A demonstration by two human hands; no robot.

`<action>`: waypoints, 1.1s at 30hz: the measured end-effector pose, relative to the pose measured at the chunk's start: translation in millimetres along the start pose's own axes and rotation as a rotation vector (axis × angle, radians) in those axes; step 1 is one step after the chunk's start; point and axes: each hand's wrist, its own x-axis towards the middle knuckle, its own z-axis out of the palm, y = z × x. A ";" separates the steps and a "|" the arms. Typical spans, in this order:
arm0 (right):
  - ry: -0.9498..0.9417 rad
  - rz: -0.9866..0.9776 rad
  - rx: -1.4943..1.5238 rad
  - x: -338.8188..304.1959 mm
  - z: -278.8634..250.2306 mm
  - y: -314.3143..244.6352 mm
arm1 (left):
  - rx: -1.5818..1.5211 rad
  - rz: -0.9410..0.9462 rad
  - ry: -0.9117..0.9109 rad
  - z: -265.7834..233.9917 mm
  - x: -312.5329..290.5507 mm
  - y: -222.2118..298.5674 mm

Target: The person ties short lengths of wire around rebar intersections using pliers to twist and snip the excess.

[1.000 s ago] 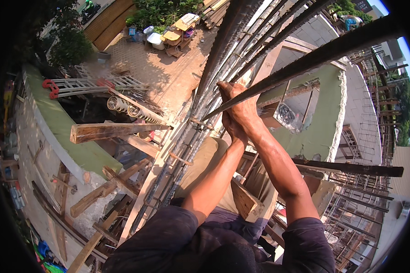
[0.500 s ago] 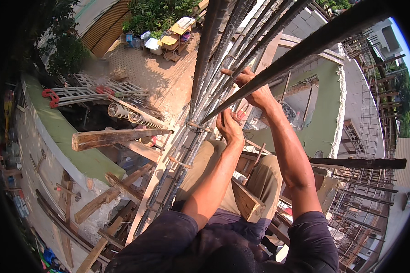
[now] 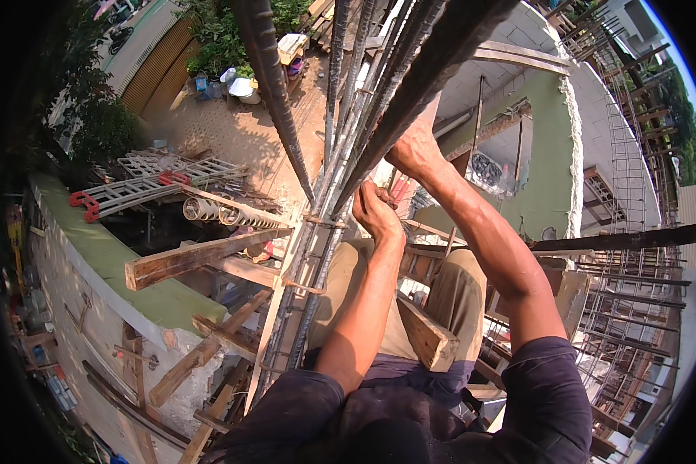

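Note:
Ribbed steel rebars (image 3: 274, 93) rise past me in a bundle, with thin tie hoops (image 3: 322, 222) bent around their lower part. My left hand (image 3: 377, 210) is closed just right of the bars, fingers curled inward; whatever is in them is too small or hidden to name. Higher up, my right hand (image 3: 416, 152) is against the thickest rebar (image 3: 433, 85), which covers most of its fingers. The lower bars of the rebar cage (image 3: 305, 317) run down beside my left knee.
Below me, a cut timber (image 3: 429, 336) lies between my knees. Another wooden beam (image 3: 201, 255) juts out left. Ladders (image 3: 155, 182) lie beside a green wall (image 3: 93, 247). A broken-edged green wall panel (image 3: 545, 147) stands right, with rebar cages (image 3: 622, 309) beyond.
The view has shifted, and the bars now stand more upright and farther left. My right hand has turned behind the thick rebar, hiding its fingers. My left hand stays low and curled.

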 end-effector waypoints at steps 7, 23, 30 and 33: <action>-0.030 0.220 0.424 -31.7 6.7 -3.8 | 0.073 0.044 -0.035 -0.7 -2.3 4.2; -0.028 0.717 0.837 -48.5 29.2 -23.1 | 0.336 0.296 -0.171 -26.7 20.3 -14.5; 0.132 0.418 0.525 -9.4 -0.6 -9.8 | 0.438 0.321 -0.110 -15.9 12.8 -11.4; 0.224 0.196 0.360 2.6 7.4 -3.8 | 0.414 0.345 -0.116 -15.4 14.2 -12.8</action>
